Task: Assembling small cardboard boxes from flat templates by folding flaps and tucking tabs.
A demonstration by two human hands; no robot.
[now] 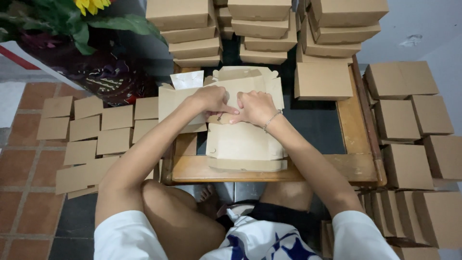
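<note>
A flat brown cardboard box blank (243, 144) lies on a low wooden table (356, 166) in front of me. My left hand (211, 100) and my right hand (256, 107) meet at its middle fold, fingers curled and pressing on the cardboard. A thin bracelet sits on my right wrist. More unfolded blanks (250, 79) lie under and behind the one I press. A small white paper piece (187, 79) rests at the back left of them.
Stacks of folded brown boxes (262, 29) stand at the table's far side, and one folded box (322, 81) sits alone. Several finished boxes (409, 125) fill the floor on the right. Flat cardboard pieces (91, 130) overlap on the tiled floor at left. A sunflower plant (62, 19) is top left.
</note>
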